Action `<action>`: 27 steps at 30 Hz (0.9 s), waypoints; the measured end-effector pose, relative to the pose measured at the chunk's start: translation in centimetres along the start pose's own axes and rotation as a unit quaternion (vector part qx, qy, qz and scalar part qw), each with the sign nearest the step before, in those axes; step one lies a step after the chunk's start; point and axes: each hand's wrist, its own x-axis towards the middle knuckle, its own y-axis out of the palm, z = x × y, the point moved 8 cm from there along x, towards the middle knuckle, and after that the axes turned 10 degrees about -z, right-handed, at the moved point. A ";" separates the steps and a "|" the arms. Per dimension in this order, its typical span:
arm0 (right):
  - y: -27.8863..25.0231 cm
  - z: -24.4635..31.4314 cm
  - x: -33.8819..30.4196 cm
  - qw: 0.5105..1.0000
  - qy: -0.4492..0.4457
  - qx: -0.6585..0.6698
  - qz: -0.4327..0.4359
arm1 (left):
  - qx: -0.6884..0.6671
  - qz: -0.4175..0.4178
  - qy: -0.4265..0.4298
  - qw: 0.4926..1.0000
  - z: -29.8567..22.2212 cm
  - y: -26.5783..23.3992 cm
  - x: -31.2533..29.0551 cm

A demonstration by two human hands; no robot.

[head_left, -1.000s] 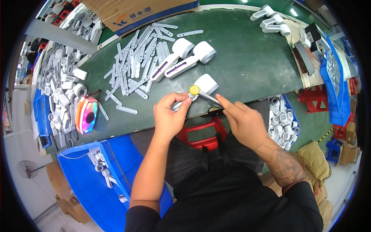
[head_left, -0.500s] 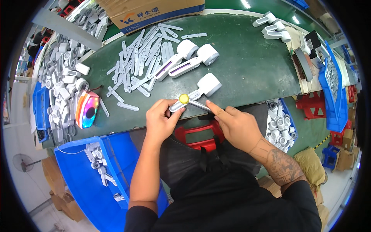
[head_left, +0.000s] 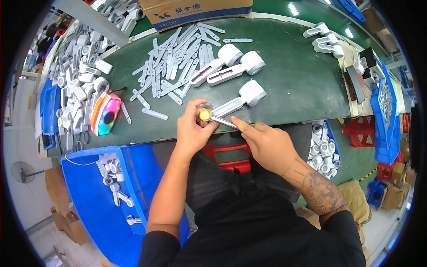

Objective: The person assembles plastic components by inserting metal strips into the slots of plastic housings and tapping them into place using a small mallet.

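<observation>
My left hand point(head_left: 192, 129) is closed around the near end of a white-and-grey handheld device point(head_left: 252, 93), shaped like a small fan with a round head and long handle. The device slants over the table's front edge, its head pointing away to the right. In my right hand point(head_left: 271, 149) is a small hammer point(head_left: 205, 115) with a round yellow face and a silver shaft, the index finger stretched along the shaft. The yellow face sits over the device's handle end, by my left thumb and fingers, and hides part of it. Whether it touches cannot be made out.
Two similar devices point(head_left: 235, 71) lie beyond, beside a pile of grey strips point(head_left: 178, 55). A lit, colourful speaker-like box point(head_left: 106, 116) and heaped white parts point(head_left: 80, 89) are at left. Blue bins point(head_left: 129, 178) stand below the edge; a cardboard box point(head_left: 195, 13) stands at the back.
The hammer's yellow face has shifted left toward the handle's end, uncovering more of the handle. My left index finger is raised higher. The whole view has shifted slightly.
</observation>
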 end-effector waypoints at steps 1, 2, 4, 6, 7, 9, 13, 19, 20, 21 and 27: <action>-0.2 0.2 0.1 1.000 -0.004 0.002 0.001 | 0.002 0.002 0.000 1.000 0.1 0.0 -0.1; -0.7 0.4 0.2 1.000 -0.001 0.005 -0.006 | 0.015 0.007 -0.007 1.000 0.3 -0.1 -0.1; -0.9 0.3 0.4 1.000 0.000 0.009 -0.012 | 0.013 0.008 -0.002 1.000 -0.2 0.0 0.3; -0.2 -0.5 0.3 0.999 0.029 0.019 0.019 | 0.009 0.005 -0.005 1.000 -0.6 0.0 0.1; -0.1 -0.4 0.5 0.999 0.020 0.022 0.019 | 0.013 -0.004 -0.005 1.000 -0.3 -0.4 0.1; -0.7 -0.5 1.1 0.991 0.029 0.125 -0.030 | 0.120 0.026 0.109 0.986 -1.5 -1.0 -0.2; -3.4 -2.4 1.6 0.956 0.064 0.245 -0.150 | 0.087 -0.020 0.022 0.996 -4.2 -4.5 -2.8; -1.9 -8.9 -1.1 0.908 0.205 0.332 -0.151 | -0.207 -0.197 -0.241 0.927 -2.3 -20.5 -5.5; -1.6 -9.3 -1.1 0.905 0.202 0.342 -0.150 | -0.224 -0.230 -0.222 0.921 -1.8 -24.3 -4.5; -1.7 -9.6 -1.3 0.908 0.206 0.336 -0.143 | -0.243 -0.259 -0.204 0.912 -0.7 -27.7 -3.2; -2.3 -9.9 -3.5 0.919 0.215 0.304 -0.132 | -0.242 -0.415 -0.203 0.853 8.1 -45.4 5.7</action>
